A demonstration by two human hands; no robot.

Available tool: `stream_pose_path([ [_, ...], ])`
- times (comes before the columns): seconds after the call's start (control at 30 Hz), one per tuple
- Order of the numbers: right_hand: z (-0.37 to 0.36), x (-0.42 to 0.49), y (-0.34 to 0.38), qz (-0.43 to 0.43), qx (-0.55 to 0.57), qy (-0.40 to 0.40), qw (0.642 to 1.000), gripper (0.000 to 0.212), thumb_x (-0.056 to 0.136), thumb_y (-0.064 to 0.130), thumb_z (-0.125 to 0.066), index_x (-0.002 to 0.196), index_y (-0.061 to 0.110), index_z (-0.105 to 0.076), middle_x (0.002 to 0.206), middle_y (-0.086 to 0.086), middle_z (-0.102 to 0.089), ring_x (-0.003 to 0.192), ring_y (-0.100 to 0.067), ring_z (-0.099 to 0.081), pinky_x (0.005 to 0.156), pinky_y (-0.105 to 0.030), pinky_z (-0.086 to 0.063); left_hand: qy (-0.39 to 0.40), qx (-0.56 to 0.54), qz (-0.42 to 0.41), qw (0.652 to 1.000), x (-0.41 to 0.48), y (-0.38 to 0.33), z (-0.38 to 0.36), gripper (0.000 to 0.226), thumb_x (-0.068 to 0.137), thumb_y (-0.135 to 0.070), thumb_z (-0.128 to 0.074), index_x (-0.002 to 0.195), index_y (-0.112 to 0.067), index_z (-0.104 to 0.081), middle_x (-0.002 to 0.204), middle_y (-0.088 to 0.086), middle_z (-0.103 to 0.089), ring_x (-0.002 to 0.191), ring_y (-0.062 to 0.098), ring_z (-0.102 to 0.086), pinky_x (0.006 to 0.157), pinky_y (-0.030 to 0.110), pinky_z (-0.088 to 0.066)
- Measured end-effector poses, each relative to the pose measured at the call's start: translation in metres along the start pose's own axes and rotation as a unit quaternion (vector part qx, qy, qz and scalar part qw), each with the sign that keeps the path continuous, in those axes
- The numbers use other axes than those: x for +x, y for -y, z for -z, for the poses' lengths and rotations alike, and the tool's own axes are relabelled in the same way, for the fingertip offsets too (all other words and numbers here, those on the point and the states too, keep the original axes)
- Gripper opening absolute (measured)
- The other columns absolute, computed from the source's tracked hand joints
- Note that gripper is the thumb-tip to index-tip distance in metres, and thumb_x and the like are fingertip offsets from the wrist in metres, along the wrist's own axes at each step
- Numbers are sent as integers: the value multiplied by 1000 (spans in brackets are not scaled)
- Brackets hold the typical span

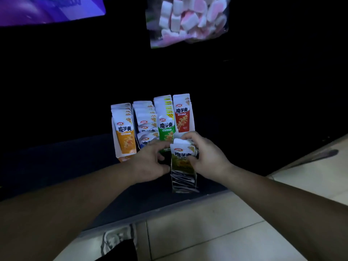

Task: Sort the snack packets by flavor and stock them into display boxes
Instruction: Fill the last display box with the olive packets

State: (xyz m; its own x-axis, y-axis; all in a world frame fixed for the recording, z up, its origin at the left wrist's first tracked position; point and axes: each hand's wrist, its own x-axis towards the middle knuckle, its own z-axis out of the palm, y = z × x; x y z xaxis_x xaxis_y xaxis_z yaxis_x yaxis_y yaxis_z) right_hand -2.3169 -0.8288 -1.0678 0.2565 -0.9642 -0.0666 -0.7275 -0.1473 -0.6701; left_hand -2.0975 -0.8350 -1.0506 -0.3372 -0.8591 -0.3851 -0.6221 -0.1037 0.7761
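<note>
Four display boxes stand in a row on a dark surface, each filled with upright packets: orange packets [125, 137], blue packets [146, 125], green packets [166, 127] and red packets [182, 117]. In front of them stands a fifth, dark display box [183, 182] with olive-green packets [181, 161] in it. My right hand [204, 156] grips the top and right side of the front olive-green packet. My left hand [150, 160] holds the left side of the same stack, fingers curled.
A clear bag of pink and white marshmallows [188, 19] hangs above at the back. A purple package [47, 8] shows at the top left. Pale floor tiles [207, 232] lie below the shelf edge, and a shoe [114, 240] is visible at the bottom.
</note>
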Motion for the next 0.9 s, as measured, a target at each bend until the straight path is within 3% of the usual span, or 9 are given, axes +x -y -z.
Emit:
stream_pose_path([
  [0.1, 2, -3, -9, -17, -87, 23, 996, 53, 93, 18, -71, 130, 42, -43, 129, 2, -58, 112, -24, -58, 83, -41, -54, 5, 6, 29, 1000, -9, 13, 0, 95, 80, -33, -88, 157, -39, -33, 131, -7, -50, 100, 3, -61, 68, 8, -50],
  [0.17, -1, -5, -15, -2, -133, 32, 991, 51, 94, 22, -71, 136, 38, -46, 131, 6, -55, 119, -21, -53, 85, -40, -52, 32, 0, 30, 999, -14, 20, -5, 116, 71, -45, -93, 161, -38, -20, 150, -8, -41, 110, 9, -61, 70, 10, -51],
  [0.33, -9, -10, -21, 14, -158, -8, 987, 72, 92, 36, -74, 153, 38, -36, 131, 8, -37, 111, -18, -54, 75, -30, -45, 83, 76, 23, 993, -18, 22, -18, 147, 55, -57, -97, 163, -41, 2, 168, -10, -15, 118, 13, -59, 90, 23, -55],
  [0.43, -8, -9, -23, -55, -105, -52, 992, 80, 89, 46, -76, 154, 41, -30, 140, 9, -42, 109, -18, -61, 80, -35, -54, 75, 46, -27, 996, -16, 16, -26, 112, 67, -47, -93, 150, -59, -18, 151, -11, -46, 104, 10, -66, 87, 25, -58],
  [0.5, -5, -6, -26, -107, -26, -77, 991, 78, 84, 49, -80, 150, 41, -38, 132, 9, -56, 106, -15, -64, 84, -34, -54, 45, 13, -38, 998, -7, 12, -27, 89, 78, -46, -86, 144, -59, -30, 140, -14, -56, 98, 8, -68, 83, 23, -58],
  [0.6, -3, -1, -30, -142, 134, -65, 979, 60, 82, 49, -82, 134, 41, -53, 106, 11, -68, 98, -6, -68, 81, -25, -54, -31, 90, -4, 995, 11, 16, -26, 92, 81, -61, -76, 157, -41, -28, 147, -6, -56, 118, 15, -65, 83, 22, -51],
  [0.7, -3, -3, -30, -152, 210, -38, 965, 42, 89, 52, -73, 126, 42, -55, 104, 7, -69, 97, -9, -70, 77, -23, -55, -95, 145, 38, 984, 22, 17, -32, 89, 87, -64, -69, 158, -25, -31, 148, 3, -56, 122, 23, -62, 82, 26, -51],
  [0.8, -2, -10, -33, -155, 207, 3, 966, 60, 86, 39, -82, 129, 50, -41, 104, 14, -65, 95, 0, -66, 76, -15, -50, -84, 78, -1, 993, 22, 14, -41, 77, 89, -46, -75, 153, -33, -35, 131, -4, -65, 110, 17, -69, 87, 30, -57],
  [0.9, -12, -17, -40, -186, 152, 14, 971, 70, 86, 40, -80, 147, 33, -44, 103, 11, -66, 93, -1, -65, 78, -21, -55, -49, 39, -17, 998, 13, 20, -46, 82, 86, -35, -78, 152, -46, -31, 121, -9, -68, 86, 9, -73, 83, 36, -62],
])
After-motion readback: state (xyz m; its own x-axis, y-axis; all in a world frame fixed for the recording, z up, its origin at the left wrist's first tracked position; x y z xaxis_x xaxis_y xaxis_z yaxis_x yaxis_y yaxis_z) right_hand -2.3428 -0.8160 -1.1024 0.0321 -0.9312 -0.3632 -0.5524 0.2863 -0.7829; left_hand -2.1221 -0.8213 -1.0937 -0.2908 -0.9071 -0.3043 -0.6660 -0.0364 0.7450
